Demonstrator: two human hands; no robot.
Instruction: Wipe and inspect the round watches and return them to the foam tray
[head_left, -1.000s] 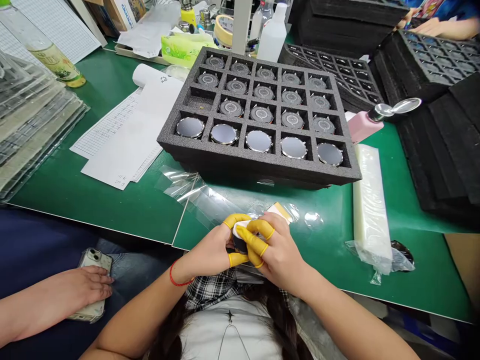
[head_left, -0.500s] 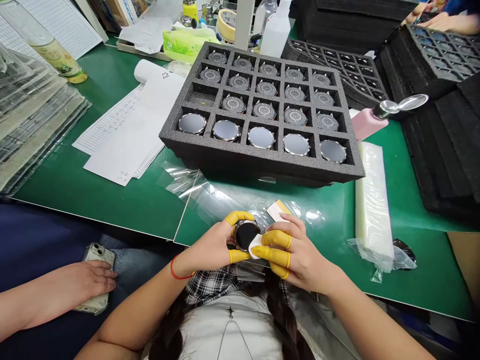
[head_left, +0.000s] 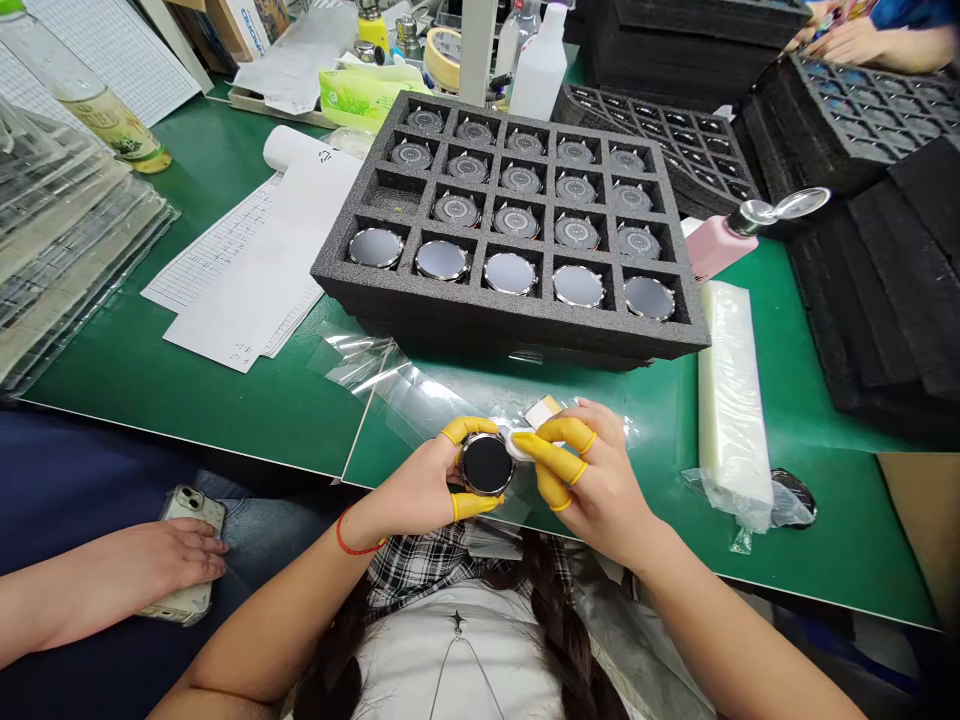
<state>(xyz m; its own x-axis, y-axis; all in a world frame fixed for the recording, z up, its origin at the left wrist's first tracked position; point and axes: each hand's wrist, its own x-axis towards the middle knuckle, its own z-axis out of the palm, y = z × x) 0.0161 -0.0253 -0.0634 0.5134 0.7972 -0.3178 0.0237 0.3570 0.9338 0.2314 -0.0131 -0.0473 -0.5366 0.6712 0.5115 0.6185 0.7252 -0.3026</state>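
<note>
My left hand (head_left: pixel 427 487) pinches a round watch case (head_left: pixel 487 464) with a dark face between thumb and forefinger, both in yellow finger cots. My right hand (head_left: pixel 592 480), also in yellow cots, pinches a small white wipe (head_left: pixel 519 444) at the case's upper right edge. Both hands hover over the near edge of the green mat (head_left: pixel 225 400). Beyond them sits a grey foam tray (head_left: pixel 517 325) whose cells hold several watch cases, the front row face up.
Clear plastic film (head_left: pixel 390 375) lies on the mat in front of the tray. A wrapped white block (head_left: pixel 731 390) lies at right, papers (head_left: pixel 247 270) at left, black foam trays (head_left: pixel 885 290) at far right. Another person's hand (head_left: pixel 161 570) rests on a phone (head_left: pixel 184 510) at lower left.
The white wipe slid off the watch face to its upper right edge, and the dark face now shows fully. Both hands shifted slightly up and away.
</note>
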